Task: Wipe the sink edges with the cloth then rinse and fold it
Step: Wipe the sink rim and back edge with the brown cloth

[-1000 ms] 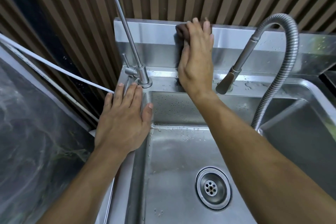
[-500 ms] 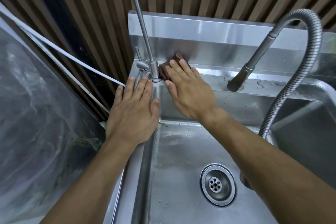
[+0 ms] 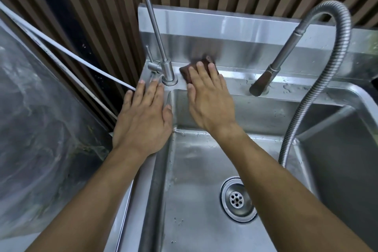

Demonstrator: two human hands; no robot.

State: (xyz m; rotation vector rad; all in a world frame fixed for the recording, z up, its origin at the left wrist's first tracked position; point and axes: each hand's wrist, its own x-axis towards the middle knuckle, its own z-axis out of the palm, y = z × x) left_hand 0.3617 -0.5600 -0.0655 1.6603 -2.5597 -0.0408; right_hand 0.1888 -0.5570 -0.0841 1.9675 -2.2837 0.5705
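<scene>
A dark brown cloth (image 3: 187,70) lies on the back ledge of the steel sink (image 3: 241,86), just right of the slim tap's base. My right hand (image 3: 210,100) presses it flat with straight fingers; most of the cloth is hidden under them. Flat on the sink's left rim, my left hand (image 3: 143,118) rests with fingers spread, the fingertips close to the tap base. It holds nothing.
A slim steel tap (image 3: 163,61) with a small lever stands at the back left corner. A flexible hose sprayer (image 3: 266,80) arches over the right side, its head on the ledge. The drain (image 3: 237,200) sits in the basin. A white tube (image 3: 71,55) runs along the slatted wall.
My right hand brought the cloth down from the top of the backsplash to the back ledge beside the tap, then slid it slightly right. The left hand stayed on the rim.
</scene>
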